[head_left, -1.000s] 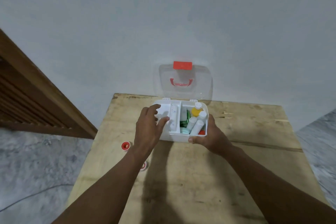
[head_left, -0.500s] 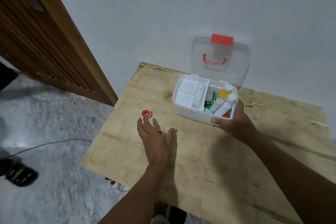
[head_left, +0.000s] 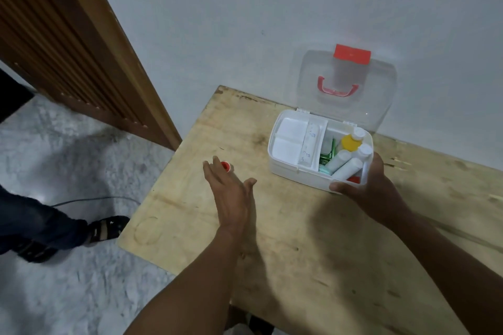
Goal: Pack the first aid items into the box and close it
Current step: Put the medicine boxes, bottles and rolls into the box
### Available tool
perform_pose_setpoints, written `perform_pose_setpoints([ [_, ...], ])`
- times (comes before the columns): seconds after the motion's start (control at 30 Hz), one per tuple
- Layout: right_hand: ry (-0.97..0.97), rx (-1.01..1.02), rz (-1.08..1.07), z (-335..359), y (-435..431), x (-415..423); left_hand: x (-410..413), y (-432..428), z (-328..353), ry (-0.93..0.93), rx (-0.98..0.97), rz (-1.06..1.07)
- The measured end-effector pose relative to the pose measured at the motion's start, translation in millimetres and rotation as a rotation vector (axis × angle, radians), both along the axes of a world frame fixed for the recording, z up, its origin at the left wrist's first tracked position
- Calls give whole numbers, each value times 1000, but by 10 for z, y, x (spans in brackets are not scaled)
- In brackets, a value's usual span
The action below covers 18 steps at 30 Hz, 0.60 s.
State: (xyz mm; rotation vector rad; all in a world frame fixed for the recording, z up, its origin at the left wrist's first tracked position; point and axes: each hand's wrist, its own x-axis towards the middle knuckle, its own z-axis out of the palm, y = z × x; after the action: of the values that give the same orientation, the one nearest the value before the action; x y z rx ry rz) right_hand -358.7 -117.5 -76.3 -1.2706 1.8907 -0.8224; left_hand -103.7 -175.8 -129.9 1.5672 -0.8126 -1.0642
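Note:
A white first aid box [head_left: 296, 171] stands on the wooden table [head_left: 313, 247], its clear lid [head_left: 340, 90] with a red latch and red handle raised against the wall. Inside lie white tubes, a yellow bottle [head_left: 349, 143], green packets and a white tray insert. My right hand [head_left: 364, 185] grips the box's front right corner. My left hand [head_left: 231, 193] hovers flat and open over the table, its fingertips just beside a small red-centred tape roll [head_left: 226, 166] left of the box.
The table's left edge lies close to the tape roll, with grey floor below. A wooden slatted door stands at the left. Another person's leg and sandalled foot [head_left: 106, 228] are on the floor near the table's corner, beside a thin cable.
My left hand left the box and moved left toward the red tape roll. The view swung left and down. My right hand kept hold of the box's corner.

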Motion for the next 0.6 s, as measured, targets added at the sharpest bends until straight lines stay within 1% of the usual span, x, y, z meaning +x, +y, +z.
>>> perform_pose_setpoints([
  [0.03, 5, -1, 2, 6, -2, 1, 53, -39, 13, 108, 26, 40],
  [0.1, 22, -2, 0, 20, 1, 8, 122, -77, 3, 189, 96, -1],
  [0.13, 36, -3, -2, 25, 0, 9, 135, -71, 67, 145, 97, -48],
  [0.17, 41, -3, 0, 26, -2, 5, 168, -120, 113, 136, 56, -20],
  [0.2, 37, -2, 2, 24, -7, -1, 140, -119, 126, 123, 65, -84],
  [0.23, 35, 2, 0, 14, -10, -15, 149, -147, 100, 56, 77, -109],
  [0.27, 41, 2, -1, 21, -11, -16, 178, -152, 99, -95, 69, -118],
  [0.37, 55, 18, 10, 31, 1, -45, 230, -179, 84, -149, 9, -118],
  [0.4, 46, 23, 6, 15, 3, -59, 230, -181, 95, -180, 3, -115],
  [0.43, 41, 25, 8, 1, 6, -69, 232, -187, 116, -248, -1, -131],
  [0.47, 40, 21, 15, 1, 9, -63, 251, -182, 104, -353, 16, -162],
  [0.53, 37, 18, 19, 15, 8, -42, 297, -141, 81, -660, 50, -219],
  [0.6, 37, 20, 17, 47, 20, -9, 314, -106, 38, -900, -9, -263],
])
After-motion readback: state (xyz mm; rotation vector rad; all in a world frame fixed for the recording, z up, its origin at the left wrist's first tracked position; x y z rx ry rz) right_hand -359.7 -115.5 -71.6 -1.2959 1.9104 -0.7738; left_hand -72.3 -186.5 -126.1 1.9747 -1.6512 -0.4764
